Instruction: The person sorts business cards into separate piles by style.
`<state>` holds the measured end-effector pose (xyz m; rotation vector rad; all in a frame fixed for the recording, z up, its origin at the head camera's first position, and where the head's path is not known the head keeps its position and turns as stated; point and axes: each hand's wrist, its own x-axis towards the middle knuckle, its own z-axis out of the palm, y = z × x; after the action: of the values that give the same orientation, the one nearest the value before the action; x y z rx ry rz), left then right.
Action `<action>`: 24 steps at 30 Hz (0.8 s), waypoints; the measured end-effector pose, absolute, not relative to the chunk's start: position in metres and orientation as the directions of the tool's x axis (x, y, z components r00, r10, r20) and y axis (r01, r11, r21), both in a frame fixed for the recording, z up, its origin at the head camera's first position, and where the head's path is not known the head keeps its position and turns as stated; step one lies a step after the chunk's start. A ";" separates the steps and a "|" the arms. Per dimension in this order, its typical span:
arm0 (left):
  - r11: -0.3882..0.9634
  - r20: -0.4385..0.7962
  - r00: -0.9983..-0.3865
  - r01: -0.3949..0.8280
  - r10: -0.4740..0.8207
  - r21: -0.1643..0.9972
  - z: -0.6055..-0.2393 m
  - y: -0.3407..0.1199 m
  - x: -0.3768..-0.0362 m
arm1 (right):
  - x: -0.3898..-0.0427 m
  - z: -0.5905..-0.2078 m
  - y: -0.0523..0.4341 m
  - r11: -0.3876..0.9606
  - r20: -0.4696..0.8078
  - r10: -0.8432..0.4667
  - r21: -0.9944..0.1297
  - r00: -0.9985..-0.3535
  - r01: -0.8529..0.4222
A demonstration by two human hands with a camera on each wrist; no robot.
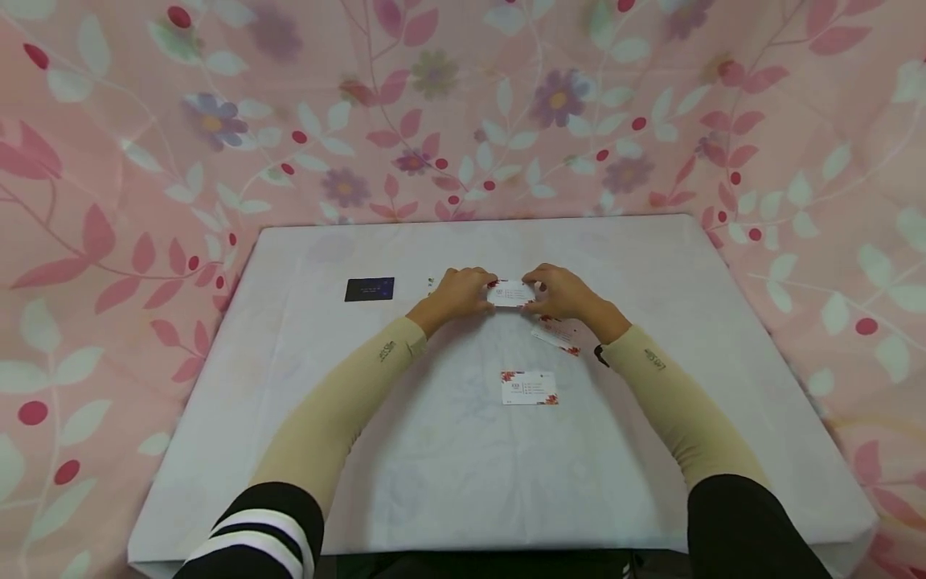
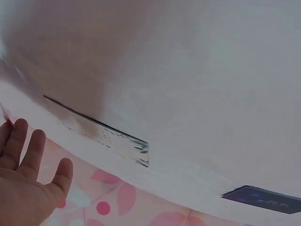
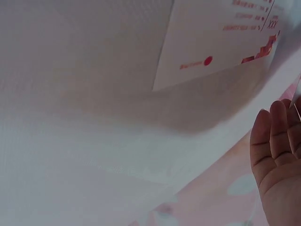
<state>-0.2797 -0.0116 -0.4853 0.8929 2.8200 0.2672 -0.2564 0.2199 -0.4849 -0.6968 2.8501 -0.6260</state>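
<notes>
White card (image 1: 510, 293) pinched between left hand (image 1: 454, 294) and right hand (image 1: 560, 293), mid-worktop (image 1: 448, 466), white cloth cover; pink floral fabric behind. Left wrist view: dark card (image 2: 263, 199) flat, fingers (image 2: 28, 150) extended. Right wrist view: printed card (image 3: 221, 37) on cloth; grip unclear.

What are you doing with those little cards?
A person holds one small white card between the left hand and the right hand, above a white table. Two more flowery cards lie nearby: one under the right wrist, another closer in. A dark card sits off to the left.
</notes>
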 end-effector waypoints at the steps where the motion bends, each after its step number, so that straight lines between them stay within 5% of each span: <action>1: 0.810 -0.115 -0.810 0.545 0.576 0.217 -0.486 -0.008 -0.283 | -0.259 -0.485 0.222 0.812 -0.045 -0.460 -0.426 -0.887 -0.400; 24: 0.858 -0.210 -0.844 0.432 0.493 0.278 -0.489 0.023 -0.299 | -0.279 -0.495 0.232 0.826 -0.101 -0.435 -0.439 -0.895 -0.353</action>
<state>-0.2993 0.0232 -0.4889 0.7014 2.7587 0.3205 -0.2793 0.2317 -0.4953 -0.6134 2.8118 -0.6199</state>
